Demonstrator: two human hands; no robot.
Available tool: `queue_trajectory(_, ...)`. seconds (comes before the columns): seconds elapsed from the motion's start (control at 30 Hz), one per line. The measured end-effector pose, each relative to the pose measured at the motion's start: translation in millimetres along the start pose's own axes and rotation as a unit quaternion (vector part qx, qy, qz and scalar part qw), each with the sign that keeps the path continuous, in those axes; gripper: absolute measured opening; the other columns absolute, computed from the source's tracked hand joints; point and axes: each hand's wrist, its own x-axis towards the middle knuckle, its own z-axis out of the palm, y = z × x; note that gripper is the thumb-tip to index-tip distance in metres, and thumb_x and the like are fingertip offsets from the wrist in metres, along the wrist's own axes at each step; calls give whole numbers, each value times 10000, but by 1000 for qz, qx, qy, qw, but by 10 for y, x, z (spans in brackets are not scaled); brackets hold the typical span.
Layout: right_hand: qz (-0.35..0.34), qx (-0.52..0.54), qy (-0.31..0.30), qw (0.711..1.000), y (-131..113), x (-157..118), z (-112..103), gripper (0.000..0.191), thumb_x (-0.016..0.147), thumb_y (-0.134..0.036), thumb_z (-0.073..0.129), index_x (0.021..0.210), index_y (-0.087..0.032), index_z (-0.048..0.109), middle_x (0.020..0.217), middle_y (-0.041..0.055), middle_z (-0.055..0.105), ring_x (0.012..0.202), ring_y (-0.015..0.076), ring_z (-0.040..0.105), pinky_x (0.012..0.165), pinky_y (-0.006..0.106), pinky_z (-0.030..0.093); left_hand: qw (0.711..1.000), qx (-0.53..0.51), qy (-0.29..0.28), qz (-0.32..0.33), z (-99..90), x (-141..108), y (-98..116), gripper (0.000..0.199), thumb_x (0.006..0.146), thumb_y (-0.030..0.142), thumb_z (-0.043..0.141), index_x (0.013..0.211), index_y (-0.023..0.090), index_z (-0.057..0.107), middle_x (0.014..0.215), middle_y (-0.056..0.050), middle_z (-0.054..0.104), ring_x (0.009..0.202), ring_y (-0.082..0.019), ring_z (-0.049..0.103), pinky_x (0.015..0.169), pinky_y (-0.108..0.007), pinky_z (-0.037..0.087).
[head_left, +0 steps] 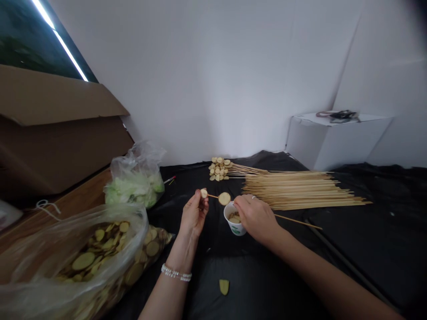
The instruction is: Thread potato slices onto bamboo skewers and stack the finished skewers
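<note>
My left hand (194, 212) pinches a small pale slice (203, 193) at the left tip of a thin wooden skewer (296, 221). A larger round slice (224, 198) sits on the same skewer, just above the paper cup (236, 229). My right hand (255, 218) is closed round the skewer beside the cup's rim, and the stick runs out behind it to the right. Slices lie inside the white cup. Behind my hands, a cluster of sliced pieces (218, 170) on skewers lies beside a wide row of bare skewers (300, 191).
An open plastic bag of slices (83, 261) fills the lower left, with a bag of pale green pieces (135, 189) behind it. One loose slice (224, 286) lies on the black cover. A cardboard box (60, 151) stands left, a white box (333, 138) at the back right.
</note>
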Motion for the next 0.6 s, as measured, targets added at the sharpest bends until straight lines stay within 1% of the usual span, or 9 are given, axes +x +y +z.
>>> queue_trajectory(0.07,-10,9,-6,1000,7,8,-23,216,931,-204,414,837,-186,608,793,25,610,764,145,524,643,258,283,1000,1,13,13,-5,5,2,100,794,175,648,775,89,695,645,-34,642,509,-40,562,479,-118,477)
queue_trajectory(0.13,-17,14,-15,1000,18,15,-44,207,921,-186,424,845,-187,617,793,22,611,784,146,520,653,257,287,999,5,23,37,-9,9,-2,95,732,185,713,725,92,692,646,-30,646,509,-35,556,480,-112,468)
queue_trajectory(0.23,-12,10,-30,999,31,20,-54,195,897,-153,443,814,-187,615,783,20,611,776,146,513,645,261,283,997,19,33,69,-13,16,-21,176,628,224,792,702,96,696,645,-25,654,501,-29,546,474,-107,451)
queue_trajectory(0.3,-11,4,-31,999,33,21,-44,192,888,-143,448,789,-183,607,781,24,610,771,149,508,649,263,285,996,27,38,75,-17,22,-38,210,594,239,811,697,94,699,624,-21,650,488,-27,538,471,-110,440)
queue_trajectory(0.47,-22,8,-15,1000,28,22,-16,200,884,-134,445,753,-179,589,770,32,595,795,165,506,687,267,301,996,28,41,72,-19,29,-63,191,606,221,802,699,86,705,607,-24,649,476,-29,534,474,-120,435)
queue_trajectory(0.6,-11,9,-26,1000,18,4,-30,187,892,-147,434,773,-185,574,780,28,597,779,163,517,668,268,298,996,23,46,74,-12,24,-59,147,625,191,788,686,87,704,629,-29,661,493,-33,545,481,-120,445)
